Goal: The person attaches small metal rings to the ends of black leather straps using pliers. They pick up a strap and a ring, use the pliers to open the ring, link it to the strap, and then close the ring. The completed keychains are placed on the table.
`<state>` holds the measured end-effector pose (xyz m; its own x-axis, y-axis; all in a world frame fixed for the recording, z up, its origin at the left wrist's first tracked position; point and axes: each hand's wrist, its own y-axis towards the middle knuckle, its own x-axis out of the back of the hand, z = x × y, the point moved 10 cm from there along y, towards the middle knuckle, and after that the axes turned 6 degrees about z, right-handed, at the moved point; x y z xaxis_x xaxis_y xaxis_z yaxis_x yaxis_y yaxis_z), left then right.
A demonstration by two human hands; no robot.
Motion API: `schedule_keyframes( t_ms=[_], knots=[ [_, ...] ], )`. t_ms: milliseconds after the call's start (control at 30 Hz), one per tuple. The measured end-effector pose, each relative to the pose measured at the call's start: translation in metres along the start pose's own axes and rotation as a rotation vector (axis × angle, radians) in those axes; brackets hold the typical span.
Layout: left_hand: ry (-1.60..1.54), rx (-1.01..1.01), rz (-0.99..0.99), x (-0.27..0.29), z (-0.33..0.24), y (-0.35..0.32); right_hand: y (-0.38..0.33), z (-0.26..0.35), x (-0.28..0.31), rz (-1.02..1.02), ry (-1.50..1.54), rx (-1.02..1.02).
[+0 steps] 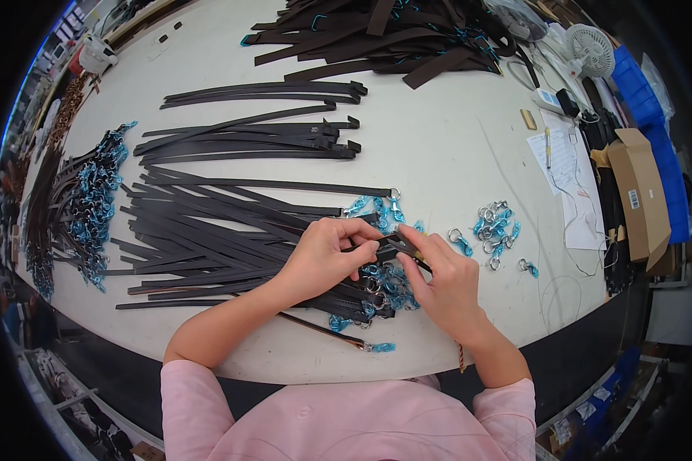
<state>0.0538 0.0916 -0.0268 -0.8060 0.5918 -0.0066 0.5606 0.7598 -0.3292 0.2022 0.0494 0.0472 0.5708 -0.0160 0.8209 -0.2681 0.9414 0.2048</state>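
Over the near middle of the table, my left hand (332, 252) pinches the end of a black strap (390, 238) between thumb and fingers. Close beside it, my right hand (447, 280) is closed at the same strap end, around something slim and dark with a yellowish bit, mostly hidden by the fingers. Beneath and left of my hands spreads a pile of black straps (200, 238). Many of them end in metal rings and blue-wrapped clasps (396, 286). More loose blue-wrapped clasps (494, 227) with rings lie to the right of my right hand.
Neat rows of black straps (246, 146) lie farther back. A bundle with blue-wrapped clasps (100, 207) hangs over the left side. Wide dark strips (377, 38) are heaped at the far edge. On the right are paper sheets (580, 200), a cardboard box (637, 192) and a small fan (590, 51).
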Motion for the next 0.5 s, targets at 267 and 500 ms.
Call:
schedule_keyframes(
  t_ms=[267, 500],
  knots=[
    [0.030, -0.012, -0.034, 0.001, -0.004, -0.001, -0.002, -0.002, -0.006, -0.023, 0.078, -0.008],
    [0.021, 0.003, -0.049, 0.003, -0.003, -0.001, -0.002, -0.008, -0.004, -0.054, 0.170, 0.001]
  ],
)
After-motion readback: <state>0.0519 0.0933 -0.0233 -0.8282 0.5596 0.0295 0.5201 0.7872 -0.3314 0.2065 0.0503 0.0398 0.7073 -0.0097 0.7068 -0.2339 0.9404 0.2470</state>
